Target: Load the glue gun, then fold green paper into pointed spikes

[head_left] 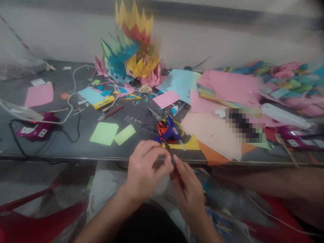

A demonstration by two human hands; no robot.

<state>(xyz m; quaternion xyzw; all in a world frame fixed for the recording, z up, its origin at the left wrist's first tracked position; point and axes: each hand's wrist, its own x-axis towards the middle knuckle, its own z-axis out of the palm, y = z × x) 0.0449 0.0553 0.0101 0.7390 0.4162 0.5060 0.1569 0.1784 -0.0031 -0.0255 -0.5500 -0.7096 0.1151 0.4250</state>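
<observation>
My right hand [188, 187] is closed around a pair of red-handled scissors [178, 175], whose dark blades point up and away from me at the table's front edge. My left hand [146, 170] has its thumb and forefinger pinched together beside the blades. Whatever lies between those fingers is too small and blurred to make out. Just beyond both hands a blue glue gun [172, 131] rests on the table, with open scissors [155, 114] and a clear ruler [139, 124] by it. Two light green paper pieces [104, 133] lie to the left.
Layered paper petal shapes [136, 50] stand at the back of the dark table [76, 145]. Paper sheets [227, 86] and folded pieces spread rightwards. A purple extension board [42, 126] with cables sits left. Another person's bare limb [268, 192] is at lower right.
</observation>
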